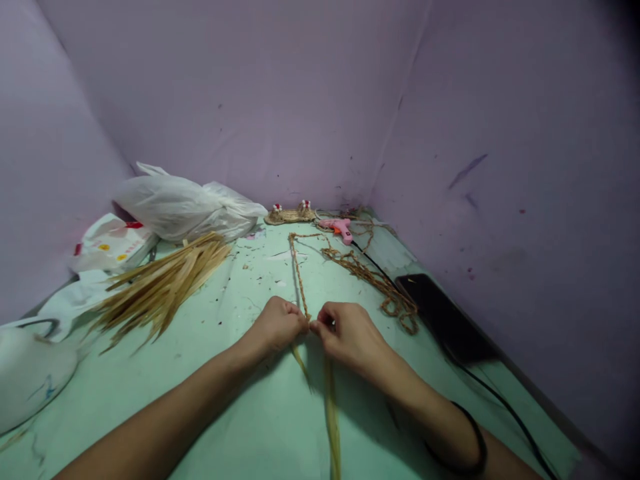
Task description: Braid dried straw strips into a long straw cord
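A thin twisted cord of brown dried fibre [299, 279] runs from the back of the table down to my two hands. My left hand [280, 325] pinches its near end, fingers closed. Close beside it, my right hand [347, 333] is closed in a pinch at the same end, with thumb and fingertips together. A short loose fibre strip [301, 365] hangs below my left hand. From under my right hand a longer yellow-green strip [331, 420] trails toward the table's near edge. What exactly lies between the fingertips is partly hidden.
Dried leaf strips [165, 287] lie at left before a white plastic bag [190, 203]. At right are a coiled cord [375, 280], a pink glue gun [341, 230] and a black phone-like slab [445, 317]. A woven piece [290, 215] sits by the wall; a white rounded object [33, 377] stands front left.
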Demonstrator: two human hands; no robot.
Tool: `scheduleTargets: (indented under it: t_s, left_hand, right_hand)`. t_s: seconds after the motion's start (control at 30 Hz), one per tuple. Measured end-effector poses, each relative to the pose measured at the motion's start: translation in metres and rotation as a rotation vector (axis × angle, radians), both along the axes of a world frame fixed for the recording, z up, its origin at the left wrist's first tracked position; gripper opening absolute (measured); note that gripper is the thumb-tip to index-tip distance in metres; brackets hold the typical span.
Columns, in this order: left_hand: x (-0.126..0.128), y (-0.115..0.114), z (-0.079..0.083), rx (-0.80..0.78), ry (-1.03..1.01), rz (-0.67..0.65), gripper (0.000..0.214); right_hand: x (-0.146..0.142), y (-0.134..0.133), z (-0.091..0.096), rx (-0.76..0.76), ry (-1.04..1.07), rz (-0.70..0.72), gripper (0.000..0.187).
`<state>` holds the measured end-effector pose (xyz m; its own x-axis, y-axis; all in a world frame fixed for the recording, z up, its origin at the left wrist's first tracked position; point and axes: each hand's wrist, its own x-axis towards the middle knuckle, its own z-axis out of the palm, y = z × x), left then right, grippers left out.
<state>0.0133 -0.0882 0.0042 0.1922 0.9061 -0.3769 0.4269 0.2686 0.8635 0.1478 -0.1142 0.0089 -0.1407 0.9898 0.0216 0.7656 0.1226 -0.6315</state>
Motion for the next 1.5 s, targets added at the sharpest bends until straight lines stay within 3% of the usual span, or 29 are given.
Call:
scheduleTargets:
  t_s: [0.13, 0.27, 0.4, 0.47, 0.53, 0.63, 0.73, 0.8, 0.83, 0.97, 1.1, 1.27, 1.37, 1.5]
  left_hand:
    - [0.002, -0.003, 0.005, -0.123, -0.053, 0.118, 0.017]
    - [-0.002, -0.001, 0.01, -0.346, -0.173, 0.134, 0.018]
    - [-0.006, 0.002, 0.011, -0.212, -0.181, 0.058, 0.008]
    - [-0.008, 0.002, 0.011, -0.132, -0.171, 0.023, 0.006]
    - [-0.009, 0.002, 0.012, -0.093, -0.153, 0.002, 0.006]
    - [-0.011, 0.003, 0.017, -0.102, -0.13, -0.023, 0.004]
    - [-0.013, 0.003, 0.018, -0.115, -0.167, -0.049, 0.005]
    - [-0.014, 0.005, 0.015, -0.084, -0.179, -0.077, 0.006]
    - [-0.015, 0.006, 0.012, -0.062, -0.168, -0.096, 0.006]
    - [-0.017, 0.009, 0.003, 0.068, -0.022, -0.21, 0.009]
    - [-0.021, 0.009, 0.006, 0.213, 0.205, -0.372, 0.016]
    - [-0.043, 0.022, 0.028, 0.053, 0.262, -0.497, 0.019]
    - [-0.077, 0.041, 0.047, 0.068, 0.374, -0.343, 0.026]
    - [-0.143, 0.063, 0.069, 0.367, 0.621, 0.122, 0.022]
  right_hand:
    - [-0.004, -0.004, -0.002, -0.103, 0.079, 0.009, 0.013]
    - [-0.011, -0.013, -0.002, 0.002, 0.045, -0.011, 0.015]
    - [-0.013, -0.021, -0.001, 0.088, -0.039, 0.05, 0.018]
    - [-0.01, -0.021, 0.0, 0.062, -0.012, 0.099, 0.019]
    - [-0.006, -0.015, 0.001, 0.004, 0.097, 0.093, 0.021]
    - [-0.001, -0.002, 0.001, -0.028, 0.394, -0.066, 0.02]
    - [-0.004, 0.007, -0.002, -0.344, 0.778, -0.074, 0.018]
    - [-0.007, 0.009, -0.005, -0.577, 0.912, -0.012, 0.016]
    - [-0.008, 0.01, -0.007, -0.612, 0.92, -0.009, 0.015]
    - [-0.01, 0.011, -0.014, -0.448, 0.828, -0.073, 0.013]
    - [-0.009, 0.013, -0.018, -0.406, 0.823, -0.074, 0.008]
    - [-0.011, 0.012, -0.021, -0.443, 0.86, -0.11, 0.014]
    - [-0.011, 0.01, -0.022, -0.485, 0.852, -0.102, 0.019]
    - [-0.012, 0.009, -0.02, -0.544, 0.815, -0.131, 0.026]
